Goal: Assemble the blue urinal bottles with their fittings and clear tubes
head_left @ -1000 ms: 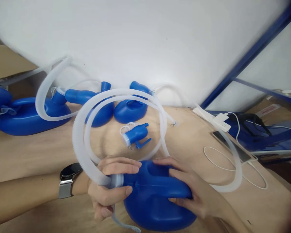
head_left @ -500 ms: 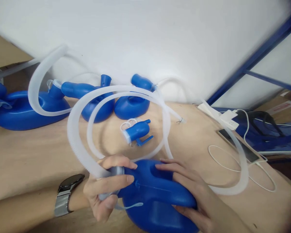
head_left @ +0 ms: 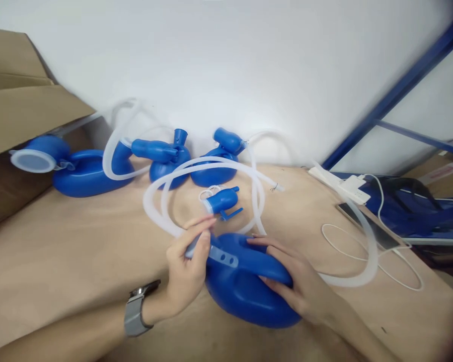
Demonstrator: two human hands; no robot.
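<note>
A blue plastic urinal bottle (head_left: 249,301) lies in front of me with its neck pointing left. My right hand (head_left: 296,276) grips its moulded handle, fingers over the top and thumb through the opening. At the neck, my left hand (head_left: 189,266) is closed on a translucent cap (head_left: 191,247), which the fingers partly cover. The cap's strap with holes (head_left: 223,257) lies along the top of the bottle. A white corrugated hose (head_left: 151,203) loops behind the neck. Just beyond sits a small blue spout piece (head_left: 224,200) with a white rim.
Along the wall stand more blue urinal bottles (head_left: 86,173) with hoses and blue heads. An open cardboard box (head_left: 33,110) is at the left. On the right lie a phone (head_left: 370,226), a power strip (head_left: 330,178) and a looped white cable. A blue metal frame (head_left: 392,95) rises behind.
My left hand has shifted from wrapping round the capped neck and hose to a pinch there. The strap now lies over the bottle's top. The view has swung left, showing more of the box.
</note>
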